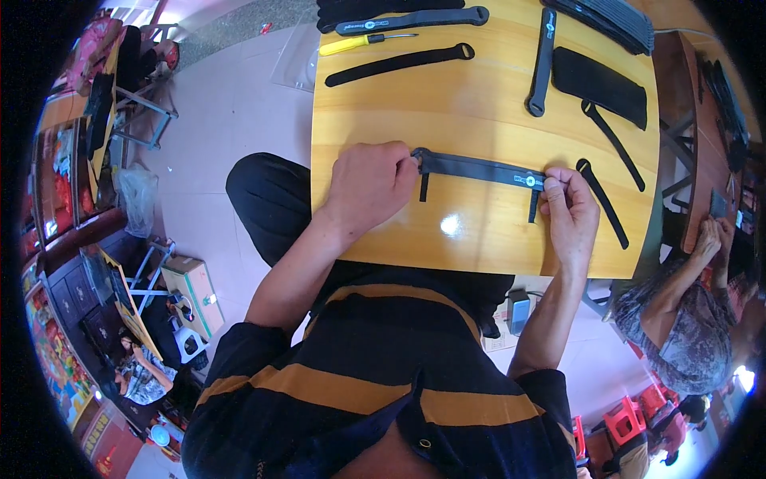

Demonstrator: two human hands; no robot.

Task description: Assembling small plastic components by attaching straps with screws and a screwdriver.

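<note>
A dark grey strap [479,168] with a light printed patch is stretched across the wooden table, held at both ends. My left hand [371,184] is closed at its ringed left end, fingertips pinching there. My right hand [570,207] pinches the other end between thumb and fingers. Below the strap, a narrow black strip [424,188] hangs near the left end and another narrow black strip [532,206] near the right. What lies inside my left fingers is hidden. To the right of my right hand lies a thin black strap with a looped end [604,206].
On the wooden table [479,239] lie an awl-like tool with a yellow handle [343,45], a black ringed strap [399,66], a grey strap [543,68], a folded black bundle [598,84] and a strap stack [610,22]. At right, another person's hands [712,238] are at another table.
</note>
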